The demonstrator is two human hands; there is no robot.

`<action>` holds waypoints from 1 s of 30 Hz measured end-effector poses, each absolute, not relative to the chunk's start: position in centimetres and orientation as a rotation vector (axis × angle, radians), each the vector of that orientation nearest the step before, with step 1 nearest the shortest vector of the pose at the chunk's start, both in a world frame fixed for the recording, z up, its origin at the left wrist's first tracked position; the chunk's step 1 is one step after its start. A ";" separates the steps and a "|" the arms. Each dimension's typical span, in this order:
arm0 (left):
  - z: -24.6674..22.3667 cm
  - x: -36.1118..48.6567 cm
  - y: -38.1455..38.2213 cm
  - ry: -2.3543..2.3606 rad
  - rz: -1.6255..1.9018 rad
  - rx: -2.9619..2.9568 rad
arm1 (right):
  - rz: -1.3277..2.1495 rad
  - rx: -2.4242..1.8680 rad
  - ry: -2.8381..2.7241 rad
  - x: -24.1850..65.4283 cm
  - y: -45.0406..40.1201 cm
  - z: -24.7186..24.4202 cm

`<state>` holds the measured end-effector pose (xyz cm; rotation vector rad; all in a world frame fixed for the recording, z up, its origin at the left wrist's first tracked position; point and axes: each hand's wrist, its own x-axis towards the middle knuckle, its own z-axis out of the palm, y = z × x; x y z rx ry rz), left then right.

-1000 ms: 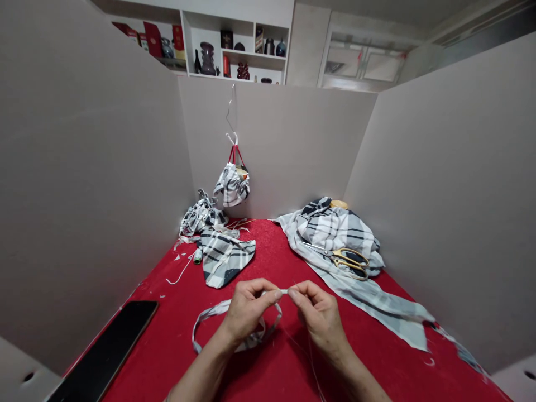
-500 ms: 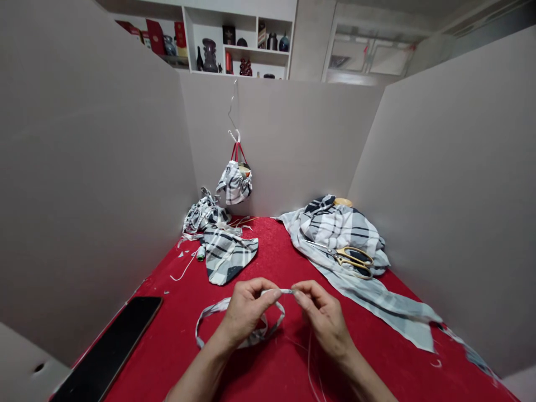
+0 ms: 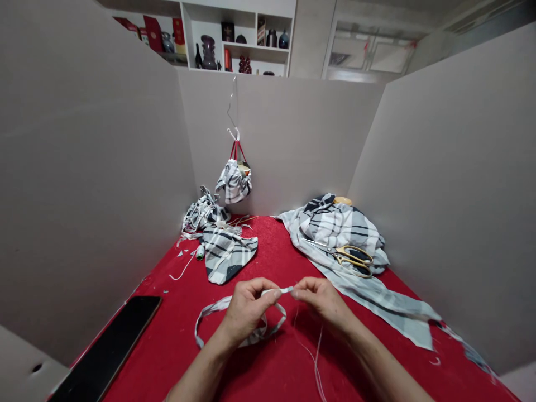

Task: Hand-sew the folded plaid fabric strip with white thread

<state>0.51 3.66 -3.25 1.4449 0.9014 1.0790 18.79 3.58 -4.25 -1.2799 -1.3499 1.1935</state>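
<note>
My left hand (image 3: 251,310) is closed in a pinch on a narrow grey-and-white fabric strip (image 3: 211,308). A short end of the strip pokes out to the right of my thumb and finger; the rest loops on the red cloth beneath. At that end, the fingertips of my right hand (image 3: 322,301) are pinched together, touching the strip's tip. Whatever else is between them is too small and hidden to make out. Thin white thread (image 3: 317,363) hangs below my right hand and trails toward the near edge.
Gold-handled scissors (image 3: 354,259) lie on a plaid fabric pile (image 3: 339,226) at right. At left are plaid scraps (image 3: 228,251), a thread spool (image 3: 200,253) and a black phone (image 3: 113,340). A plaid bag (image 3: 234,181) hangs on the back panel. Grey panels (image 3: 285,134) enclose the red-covered table (image 3: 268,240).
My right hand has turned, its wrist and forearm swinging to the right, while its fingertips stay by the strip's end. The thread has shifted. My left hand is nearly still.
</note>
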 end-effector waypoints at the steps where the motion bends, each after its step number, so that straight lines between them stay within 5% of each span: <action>1: -3.3 0.6 3.6 0.904 1.073 1.448 | 1.067 -1.290 -1.404 19.4 4.3 -3.6; 7: -3.6 0.8 3.5 0.954 1.135 1.489 | 0.559 -1.363 -1.447 21.4 5.8 -0.1; 13: -3.4 1.0 3.2 0.960 1.166 1.515 | 0.920 -1.175 -1.353 20.9 2.4 -2.2; 25: -3.2 0.8 3.0 0.962 1.135 1.505 | 0.785 -1.178 -1.424 18.2 -1.2 -2.9; 30: -2.4 0.7 2.9 0.907 0.967 1.331 | 1.042 -1.194 -1.025 18.8 1.9 -4.4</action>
